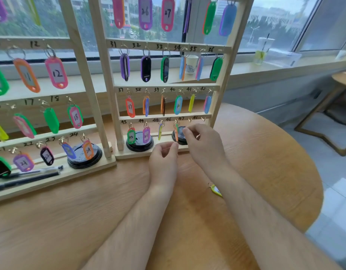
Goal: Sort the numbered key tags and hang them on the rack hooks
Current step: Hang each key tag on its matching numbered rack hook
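The right wooden rack (166, 116) has numbered hooks 31 to 48, with coloured key tags on all but 47 and 48, which are bare (196, 119). On hook 46 hangs an orange and green tag (176, 131). My right hand (202, 142) has its fingers curled and its fingertips pinch at that tag's right edge. Just below the tag is my left hand (164, 159), thumb and forefinger drawn together; nothing shows between them. A yellow tag (216, 190) lies on the table, partly hidden by my right forearm.
The left rack (84, 78) holds tags 11 to 24, with two pens (28, 177) on its base. Black round lids (140, 146) sit on both rack bases. A paper cup (192, 64) and a drink cup (262, 51) stand on the windowsill. The round table's edge (316, 191) curves at the right.
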